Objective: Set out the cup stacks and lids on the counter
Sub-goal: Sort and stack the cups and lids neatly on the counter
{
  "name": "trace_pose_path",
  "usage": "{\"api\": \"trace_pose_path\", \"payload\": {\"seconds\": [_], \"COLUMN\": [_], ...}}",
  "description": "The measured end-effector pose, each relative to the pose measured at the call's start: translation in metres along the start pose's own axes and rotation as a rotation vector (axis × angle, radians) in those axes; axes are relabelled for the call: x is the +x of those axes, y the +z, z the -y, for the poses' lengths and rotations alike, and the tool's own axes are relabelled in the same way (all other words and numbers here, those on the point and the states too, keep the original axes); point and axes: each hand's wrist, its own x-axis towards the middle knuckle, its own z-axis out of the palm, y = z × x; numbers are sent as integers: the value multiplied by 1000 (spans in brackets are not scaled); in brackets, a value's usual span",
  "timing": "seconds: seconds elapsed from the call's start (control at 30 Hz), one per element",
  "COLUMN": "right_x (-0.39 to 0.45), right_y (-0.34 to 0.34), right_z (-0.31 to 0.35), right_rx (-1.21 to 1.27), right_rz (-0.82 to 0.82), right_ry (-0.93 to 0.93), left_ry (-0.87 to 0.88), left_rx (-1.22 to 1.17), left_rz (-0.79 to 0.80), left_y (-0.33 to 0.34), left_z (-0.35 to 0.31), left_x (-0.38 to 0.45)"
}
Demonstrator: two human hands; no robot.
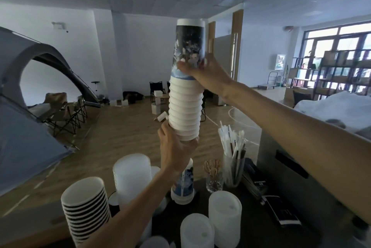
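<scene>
I hold a tall upside-down stack of printed paper cups in the air above the counter. My left hand grips its white-rimmed lower end. My right hand grips the topmost cup, which has a dark blue print. Below, a second printed cup stack stands upside down on the dark counter. A stack of black-and-white paper cups stands at the near left. Translucent lid stacks stand at the left, near middle and right.
A glass of wooden stirrers and a glass of wrapped straws stand behind the lids. A steel machine fills the right side. Beyond the counter lie a wooden floor, a grey tent, folding chairs and shelves.
</scene>
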Motion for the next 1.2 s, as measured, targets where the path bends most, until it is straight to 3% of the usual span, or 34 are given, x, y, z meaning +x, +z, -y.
{"api": "trace_pose_path", "payload": {"seconds": [0.2, 0.4, 0.8, 1.2], "right_x": [-2, -3, -47, -58], "right_y": [28, 54, 95, 110], "right_z": [-38, -96, -167, -182], "right_rx": [-7, 9, 68, 81], "right_rz": [-7, -94, -53, -58], "right_ry": [-87, 56, 236, 303], "left_ry": [-84, -175, -427, -417], "left_rx": [140, 286, 331, 406], "left_rz": [24, 140, 325, 382], "left_y": [18, 32, 54, 51], "left_z": [23, 57, 117, 129], "left_x": [-2, -5, -38, -53]}}
